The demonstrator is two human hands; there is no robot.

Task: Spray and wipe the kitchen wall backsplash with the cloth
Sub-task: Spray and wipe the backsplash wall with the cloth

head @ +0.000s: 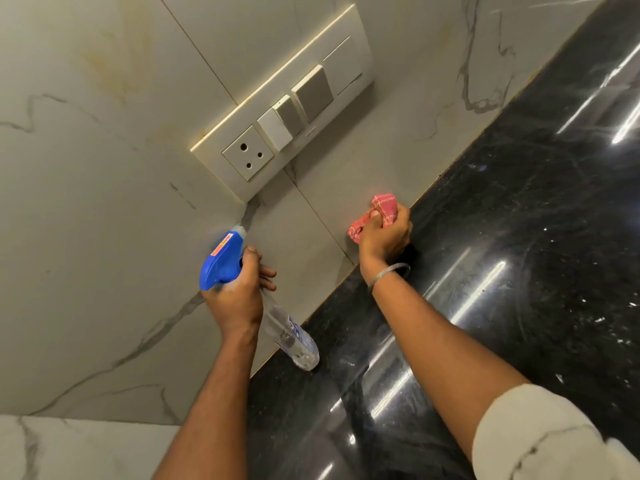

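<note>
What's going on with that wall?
A person is cleaning the tiled backsplash. Their left hand grips a blue-topped spray bottle, its nozzle pointing at the wall below the switch panel. Their right hand holds a bunched red checked cloth against the tile, just above the black countertop.

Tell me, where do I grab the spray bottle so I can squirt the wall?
Grip the spray bottle round its neck, just under the blue head, coming from the back as the left hand does. That keeps the nozzle facing the wall and a finger free to squeeze.
</note>
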